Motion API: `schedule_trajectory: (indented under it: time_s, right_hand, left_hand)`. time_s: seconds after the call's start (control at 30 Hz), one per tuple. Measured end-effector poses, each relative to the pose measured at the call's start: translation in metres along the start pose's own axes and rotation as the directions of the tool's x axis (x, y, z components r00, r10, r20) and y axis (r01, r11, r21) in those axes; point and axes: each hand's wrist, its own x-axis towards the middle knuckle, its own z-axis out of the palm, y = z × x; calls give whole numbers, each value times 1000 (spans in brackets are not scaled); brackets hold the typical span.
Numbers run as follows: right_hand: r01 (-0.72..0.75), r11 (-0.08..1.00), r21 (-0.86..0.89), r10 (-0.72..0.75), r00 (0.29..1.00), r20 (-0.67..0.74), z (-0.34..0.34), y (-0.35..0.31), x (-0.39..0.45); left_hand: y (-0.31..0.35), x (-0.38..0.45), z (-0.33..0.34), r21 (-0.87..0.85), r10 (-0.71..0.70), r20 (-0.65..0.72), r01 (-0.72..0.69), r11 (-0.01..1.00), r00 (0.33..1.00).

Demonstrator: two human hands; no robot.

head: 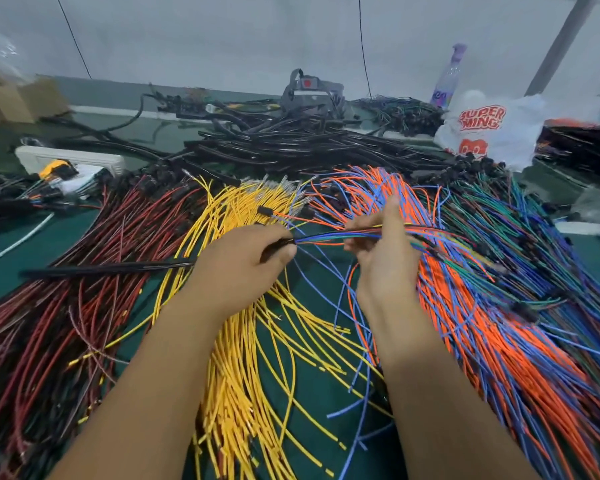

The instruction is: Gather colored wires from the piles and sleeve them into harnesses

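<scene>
My left hand (243,261) grips a thin black sleeve (108,268) near its right end; the sleeve sticks out leftward over the red pile. A small bundle of mixed wires (326,239) in blue, orange, green and black enters the sleeve mouth at my left thumb and runs right. My right hand (385,258) pinches this bundle a short way from the sleeve. Piles lie fanned on the green table (312,386): red and black wires (84,306), yellow wires (243,393), orange and blue wires (482,341), green and blue wires (548,237).
A heap of black sleeves (291,147) lies behind the piles. Finished harnesses (402,112), a white plastic bag (492,129) and a bottle (451,77) stand at the back right. A cardboard box (11,98) and a white tray (70,159) sit at the left.
</scene>
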Motion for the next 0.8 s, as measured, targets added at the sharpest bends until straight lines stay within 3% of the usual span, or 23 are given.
schedule_trajectory:
  time_s: [0.23,0.43,0.6,0.73,0.8]
  right_hand:
    - [128,979,-159,-143,986,-84,-4,20,14]
    - [39,973,-227,1,984,177,2,37,13]
    - [-187,971,147,149,959,239,-3,27,16]
    - [-208,919,335,141,967,215,-11,21,19]
    - [-171,928,332,135,983,127,-11,21,21]
  left_hand:
    - [11,3,2,-10,107,-4,-107,994,994]
    - [26,1,10,-29,75,-66,-77,997,995]
    - [23,5,11,-224,-56,-115,29,974,992]
    - [19,3,6,-297,-95,-139,50,954,986]
    - [16,2,4,-241,-90,-107,62,968,990]
